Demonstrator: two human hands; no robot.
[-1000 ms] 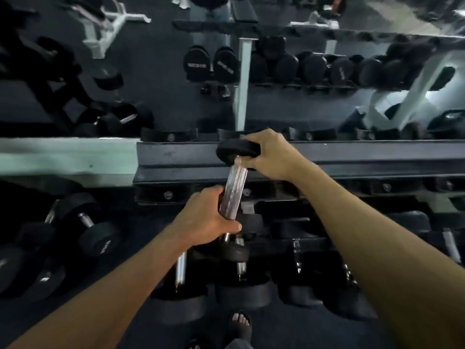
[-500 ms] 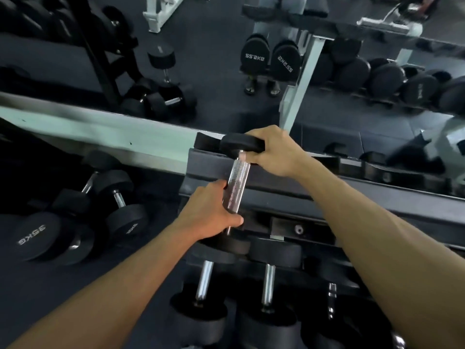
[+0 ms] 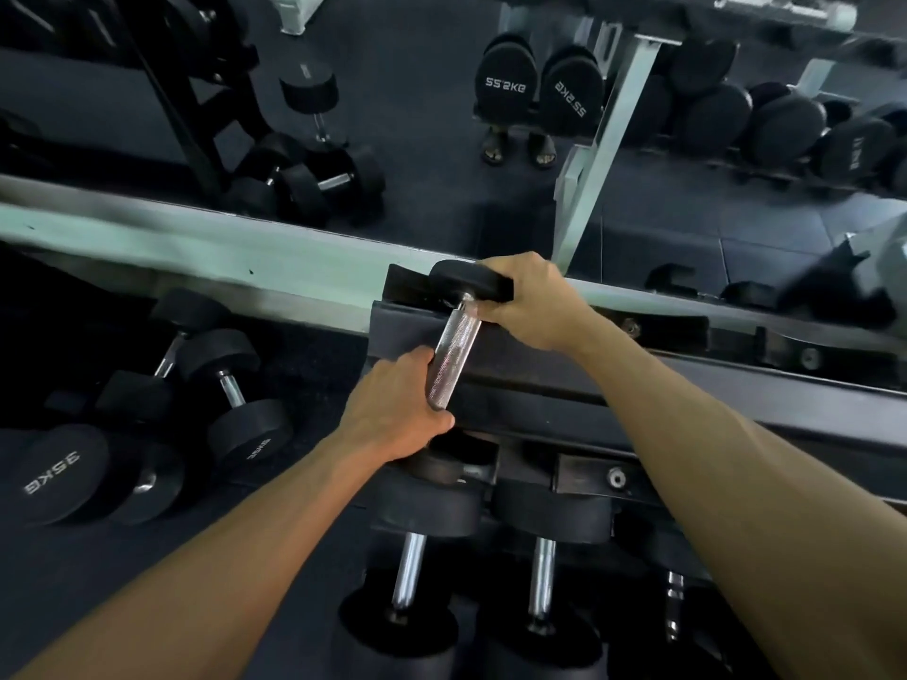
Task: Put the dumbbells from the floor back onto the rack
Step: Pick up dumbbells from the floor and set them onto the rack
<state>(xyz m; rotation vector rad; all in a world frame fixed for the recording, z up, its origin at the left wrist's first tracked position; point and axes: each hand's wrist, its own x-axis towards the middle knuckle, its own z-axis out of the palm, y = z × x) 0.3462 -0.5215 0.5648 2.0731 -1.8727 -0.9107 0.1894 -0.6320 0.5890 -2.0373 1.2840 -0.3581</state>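
A small dumbbell (image 3: 454,355) with a knurled chrome handle and black heads lies across the left end of the dark rack's top tier (image 3: 638,380). My left hand (image 3: 397,409) grips the near part of its handle. My right hand (image 3: 532,301) holds the far black head, which sits in a cradle at the rack's back rail. The near head shows just under my left hand. Several black dumbbells (image 3: 230,385) lie on the floor left of the rack, one marked 35KG (image 3: 54,473).
The lower tier holds dumbbells (image 3: 407,571) pointing toward me. A mirror behind the rack reflects the gym, two 55.2KG heads (image 3: 505,85) and sandalled feet (image 3: 518,147). A pale ledge (image 3: 196,247) runs along the mirror's base.
The view has swung left and closer; the rack's left end and floor dumbbells now show. The dumbbell's far head has settled onto the back cradle, both hands still holding it.
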